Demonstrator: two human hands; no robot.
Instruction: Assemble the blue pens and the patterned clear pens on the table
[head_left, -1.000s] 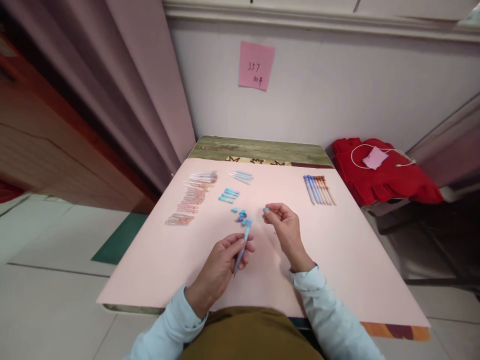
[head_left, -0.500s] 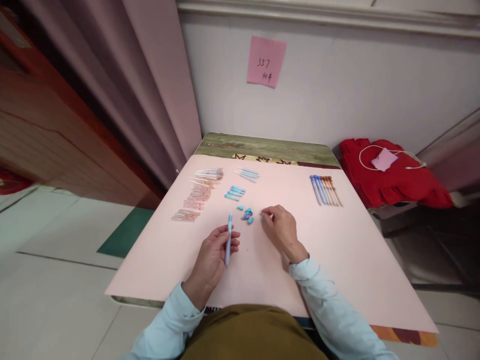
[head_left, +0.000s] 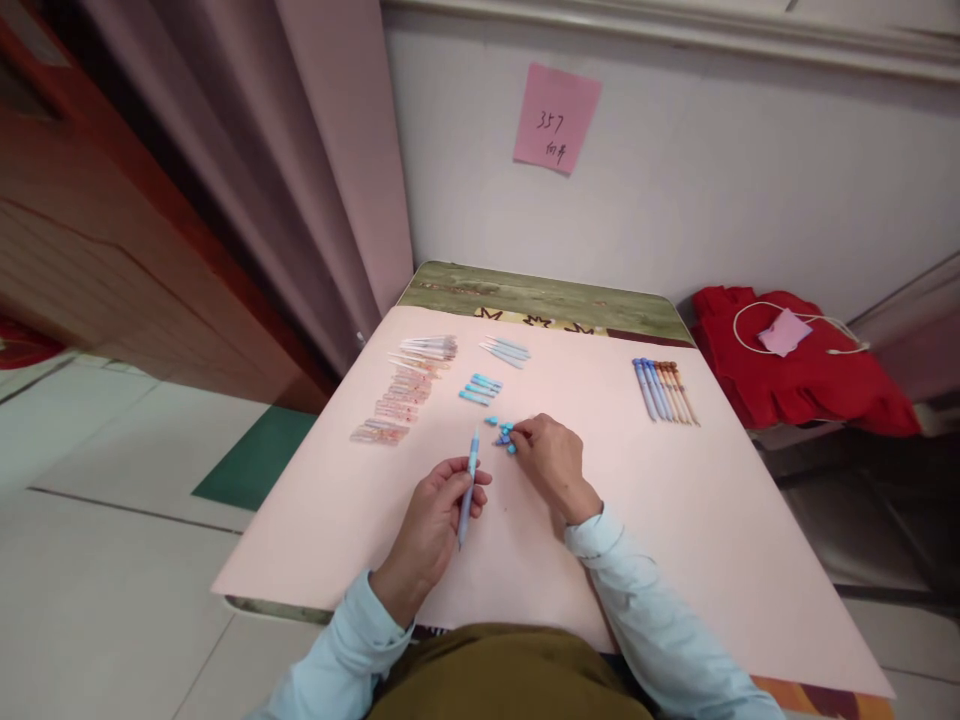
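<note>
— What is being held at the centre?
— A blue pen is being gripped mid-barrel by the left hand, over the near half of the counter, its pointed end being angled toward the near edge.
— And what is being changed?
— The right hand, seen apart from the heap a second ago, is now being brought to the edge of the small blue pieces just beyond the pen. Attention, it seems, is being turned to those pieces.
— How are the hands being posed?
— The left thumb is being pressed along the pen, fingers curled behind. The right hand is being arched back-up, its fingers being pinched together; whether a piece is being grasped cannot be told.
— Farther out?
— Turquoise tubes are being displayed behind the heap, clear parts at left, finished-looking pens at right.
</note>
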